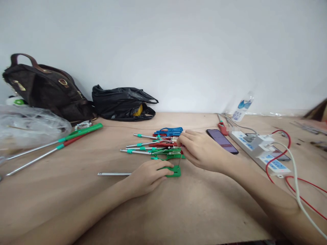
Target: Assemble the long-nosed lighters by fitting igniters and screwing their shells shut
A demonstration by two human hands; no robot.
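Observation:
My left hand [149, 175] lies over a green plastic handle [176, 172], its fingers closed on the handle and holding it against the table. A thin silver rod [113, 174] sticks out to the left from under this hand. My right hand [200, 149] pinches a small screwdriver [181, 153] with a red grip. The screwdriver stands nearly upright, its shaft reaching down to the right end of the green handle. Just behind my hands lies a group of green, red and blue handle parts [165, 144] with silver rods and thin wires.
At right are a dark phone [222, 141], a white power strip [265, 158] with plugs and cables, and a water bottle [242, 107]. At left lie two long rods with green and red handles [84, 131], a clear bag [33, 126], a brown bag [48, 88] and a black bag [120, 103].

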